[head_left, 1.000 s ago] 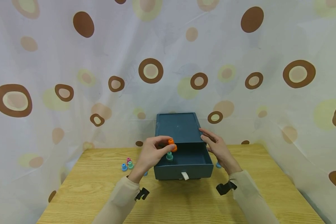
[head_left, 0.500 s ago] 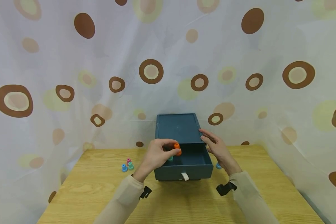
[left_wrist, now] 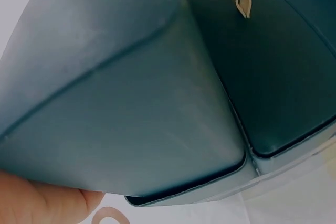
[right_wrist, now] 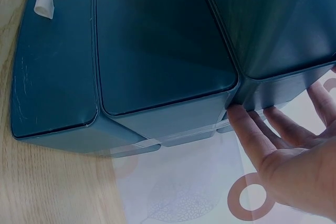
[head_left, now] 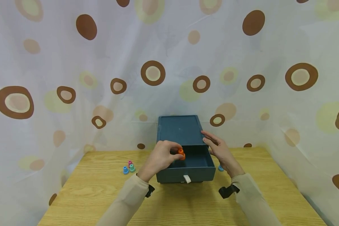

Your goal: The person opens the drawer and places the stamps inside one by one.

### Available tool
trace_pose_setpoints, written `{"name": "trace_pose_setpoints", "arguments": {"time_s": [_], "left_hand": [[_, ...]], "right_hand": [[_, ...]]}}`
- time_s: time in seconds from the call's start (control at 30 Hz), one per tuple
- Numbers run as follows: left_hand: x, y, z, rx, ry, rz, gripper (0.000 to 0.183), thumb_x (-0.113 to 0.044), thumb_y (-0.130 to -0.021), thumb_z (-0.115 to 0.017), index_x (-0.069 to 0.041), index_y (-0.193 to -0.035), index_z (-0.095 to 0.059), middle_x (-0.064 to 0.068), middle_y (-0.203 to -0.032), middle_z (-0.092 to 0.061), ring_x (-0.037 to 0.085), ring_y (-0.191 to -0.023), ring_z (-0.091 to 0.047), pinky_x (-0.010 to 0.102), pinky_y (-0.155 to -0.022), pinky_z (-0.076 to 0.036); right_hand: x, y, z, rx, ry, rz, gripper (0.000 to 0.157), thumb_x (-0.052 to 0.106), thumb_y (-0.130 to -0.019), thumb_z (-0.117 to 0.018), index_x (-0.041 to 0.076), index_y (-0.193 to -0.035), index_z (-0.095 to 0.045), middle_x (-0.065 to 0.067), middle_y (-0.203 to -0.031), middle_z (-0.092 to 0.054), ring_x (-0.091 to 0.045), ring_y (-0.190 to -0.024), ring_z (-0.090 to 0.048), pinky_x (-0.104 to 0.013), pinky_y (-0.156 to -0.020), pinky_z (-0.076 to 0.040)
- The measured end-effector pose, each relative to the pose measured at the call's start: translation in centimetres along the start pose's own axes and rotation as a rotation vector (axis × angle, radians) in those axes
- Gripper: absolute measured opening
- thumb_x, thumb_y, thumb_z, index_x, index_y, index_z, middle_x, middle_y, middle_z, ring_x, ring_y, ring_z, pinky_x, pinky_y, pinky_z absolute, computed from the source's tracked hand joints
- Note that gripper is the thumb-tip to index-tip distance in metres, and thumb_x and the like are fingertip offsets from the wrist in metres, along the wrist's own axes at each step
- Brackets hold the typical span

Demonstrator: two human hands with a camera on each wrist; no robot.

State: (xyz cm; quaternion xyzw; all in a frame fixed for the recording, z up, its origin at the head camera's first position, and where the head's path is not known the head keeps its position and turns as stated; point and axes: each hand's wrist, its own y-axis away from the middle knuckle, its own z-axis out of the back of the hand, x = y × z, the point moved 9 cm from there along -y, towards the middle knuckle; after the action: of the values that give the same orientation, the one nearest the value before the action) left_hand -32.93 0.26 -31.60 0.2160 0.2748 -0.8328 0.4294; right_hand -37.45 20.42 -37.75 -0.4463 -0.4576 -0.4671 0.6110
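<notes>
My left hand [head_left: 161,156] pinches a small orange stepped, cone-shaped plastic piece [head_left: 181,153] between thumb and fingers, over the pulled-out top drawer [head_left: 199,158] of a dark blue cabinet [head_left: 179,130]. In the left wrist view only part of the left hand [left_wrist: 42,203] shows, beside the drawer [left_wrist: 136,119]; the orange piece is hidden there. My right hand [head_left: 221,153] rests with extended fingers against the cabinet's right side near the top edge. The right wrist view shows those fingers [right_wrist: 252,132] touching the cabinet wall.
Blue [head_left: 125,170], green [head_left: 132,168] and pink [head_left: 130,163] pieces of the same kind stand on the wooden table [head_left: 87,188] to the left. Another blue piece [head_left: 220,168] is right of the cabinet. Lower drawers with pale pull tabs [right_wrist: 44,6] are closed. A dotted curtain hangs behind.
My left hand has moved right and slightly down with the orange piece, deeper over the drawer. It now hides the green piece seen inside earlier. The right hand stays in place.
</notes>
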Motion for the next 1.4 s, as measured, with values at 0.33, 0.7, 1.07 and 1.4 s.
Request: {"name": "trace_pose_setpoints", "arguments": {"time_s": [0.33,0.7,1.07,1.4], "left_hand": [[-0.3,-0.3,-0.3,0.036,-0.073,-0.028,0.023,-0.017,-0.089,-0.073,-0.009,-0.111,-0.075,0.004,-0.097,-0.076,0.011,-0.078,-0.07,0.018,-0.062,-0.053],[-0.2,-0.9,-0.6,0.054,-0.148,-0.034,0.025,-0.017,-0.087,-0.075,-0.009,-0.111,-0.075,0.003,-0.097,-0.076,0.011,-0.082,-0.071,0.023,-0.071,-0.055],[0.0,-1.0,-1.1,0.098,-0.159,-0.039,0.027,-0.014,-0.086,-0.076,-0.009,-0.113,-0.074,0.003,-0.102,-0.076,0.012,-0.089,-0.071,0.026,-0.08,-0.057],[0.1,-1.1,-1.3,0.107,-0.14,-0.058,0.028,-0.013,-0.086,-0.076,-0.008,-0.114,-0.073,0.004,-0.104,-0.075,0.013,-0.091,-0.071,0.026,-0.08,-0.056]], "right_hand": [[0.1,0.0,-0.1,-0.002,-0.004,-0.001,0.056,0.044,-0.101,-0.052,0.024,-0.152,-0.039,-0.007,-0.161,-0.028,-0.033,-0.149,-0.021,-0.064,-0.114,-0.023],[0.0,0.0,-0.1,0.004,-0.01,-0.005,0.057,0.044,-0.101,-0.052,0.023,-0.152,-0.038,-0.007,-0.161,-0.026,-0.034,-0.149,-0.021,-0.065,-0.114,-0.024],[0.0,0.1,-0.1,0.001,-0.003,-0.008,0.057,0.044,-0.101,-0.052,0.023,-0.152,-0.038,-0.007,-0.161,-0.027,-0.034,-0.149,-0.021,-0.066,-0.114,-0.023],[0.1,0.1,-0.1,0.003,-0.002,0.0,0.058,0.044,-0.101,-0.052,0.022,-0.152,-0.038,-0.007,-0.161,-0.026,-0.035,-0.149,-0.02,-0.066,-0.113,-0.023]]}}
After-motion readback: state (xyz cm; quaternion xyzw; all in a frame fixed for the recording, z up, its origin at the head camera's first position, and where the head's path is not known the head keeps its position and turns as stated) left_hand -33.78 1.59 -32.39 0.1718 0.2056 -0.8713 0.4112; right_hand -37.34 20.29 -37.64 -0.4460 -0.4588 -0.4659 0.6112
